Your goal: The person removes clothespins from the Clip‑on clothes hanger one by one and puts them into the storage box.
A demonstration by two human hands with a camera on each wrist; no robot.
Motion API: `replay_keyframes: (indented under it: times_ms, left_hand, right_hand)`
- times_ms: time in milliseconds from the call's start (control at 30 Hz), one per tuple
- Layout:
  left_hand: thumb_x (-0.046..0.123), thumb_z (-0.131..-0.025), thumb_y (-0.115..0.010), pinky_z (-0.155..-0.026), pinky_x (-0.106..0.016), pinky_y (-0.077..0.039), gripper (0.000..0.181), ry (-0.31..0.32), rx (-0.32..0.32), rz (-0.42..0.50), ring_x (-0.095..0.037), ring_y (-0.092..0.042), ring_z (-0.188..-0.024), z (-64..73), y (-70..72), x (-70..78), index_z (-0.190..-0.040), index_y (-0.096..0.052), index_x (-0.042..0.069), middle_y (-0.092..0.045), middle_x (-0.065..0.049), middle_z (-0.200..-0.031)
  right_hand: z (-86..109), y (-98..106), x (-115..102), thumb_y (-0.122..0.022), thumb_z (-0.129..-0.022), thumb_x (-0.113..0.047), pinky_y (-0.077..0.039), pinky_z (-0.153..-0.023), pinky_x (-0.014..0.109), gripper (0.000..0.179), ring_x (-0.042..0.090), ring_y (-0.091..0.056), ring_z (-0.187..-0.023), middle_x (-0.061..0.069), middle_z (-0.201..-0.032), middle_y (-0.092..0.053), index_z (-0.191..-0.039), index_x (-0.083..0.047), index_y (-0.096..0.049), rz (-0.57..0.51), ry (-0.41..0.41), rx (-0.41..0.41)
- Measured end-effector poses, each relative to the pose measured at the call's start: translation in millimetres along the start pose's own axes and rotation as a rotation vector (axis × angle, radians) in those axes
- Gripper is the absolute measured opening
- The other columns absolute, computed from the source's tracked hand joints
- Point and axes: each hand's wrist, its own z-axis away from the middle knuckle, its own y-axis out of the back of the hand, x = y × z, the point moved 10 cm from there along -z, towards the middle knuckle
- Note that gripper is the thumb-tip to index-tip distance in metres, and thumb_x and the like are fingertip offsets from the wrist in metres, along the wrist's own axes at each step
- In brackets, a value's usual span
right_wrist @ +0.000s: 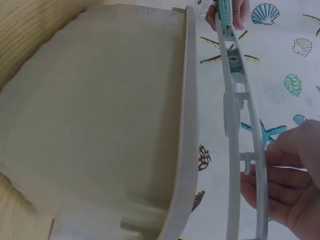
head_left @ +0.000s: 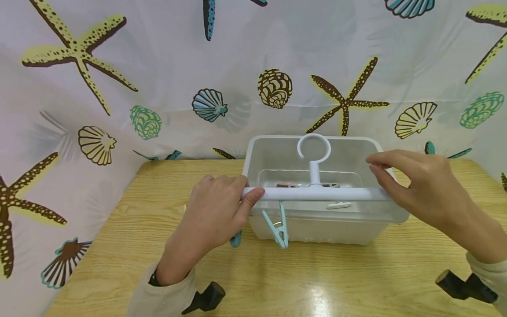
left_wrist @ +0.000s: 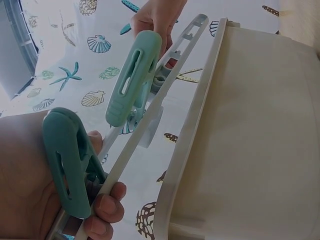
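My left hand (head_left: 215,209) grips the left end of a white clip hanger (head_left: 336,193), its thumb lying over the bar. The hanger's hook (head_left: 328,147) points up. Two teal clips hang from the bar: one clip (head_left: 282,235) left of the middle, the other clip (left_wrist: 67,160) close against my left hand. By the hanger's right end is my right hand (head_left: 428,189), thumb and forefinger apart. In the right wrist view its fingers (right_wrist: 280,187) extend behind the bar without curling round it; whether they touch it I cannot tell.
Under the hanger stands a translucent plastic bin (head_left: 317,229) on the wooden table (head_left: 158,211). Inside lie several clips, among them a white clip (head_left: 339,205). A cloth (head_left: 237,53) printed with starfish and shells hangs behind.
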Motion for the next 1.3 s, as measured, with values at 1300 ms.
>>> replay_keyframes:
  times_ms: [1300]
  left_hand:
    - [0.037, -0.099, -0.052, -0.056, -0.034, -0.039, 0.045, -0.032, 0.011, -0.005, -0.014, -0.039, -0.046, 0.5, 0.2, 4.0, -0.062, -0.042, 0.015, -0.037, 0.005, -0.050]
  right_hand:
    - [21.5, -8.8, -62.7, -0.051, -0.101, -0.027, -0.037, -0.054, 0.011, 0.034, 0.001, -0.045, -0.059, -0.006, -0.069, -0.060, -0.084, -0.005, -0.071, -0.142, 0.122, 0.143]
